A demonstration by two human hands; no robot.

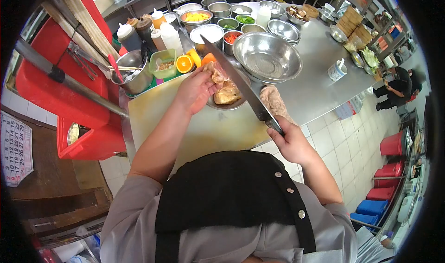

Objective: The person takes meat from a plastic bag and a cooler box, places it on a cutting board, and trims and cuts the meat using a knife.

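Observation:
My left hand (197,90) pinches a piece of raw meat (217,74) above a metal bowl (245,84). Inside that bowl rests another, yellowish piece of meat (227,93). In my right hand (291,138) is a large kitchen knife (245,89), gripped by its dark handle, its blade slanting up and to the left across the bowl. The blade passes close to the held meat; whether they touch I cannot tell. A worn cutting board (194,128) lies below my hands. Beside the bowl on the right is a crumpled brown cloth (274,101).
A large steel basin (267,54) stands behind the bowl. Squeeze bottles (170,38), a halved orange (185,64) and a green tub (163,64) line the board's back left. Several ingredient bowls (195,16) sit farther back. Two people (398,88) stand at far right.

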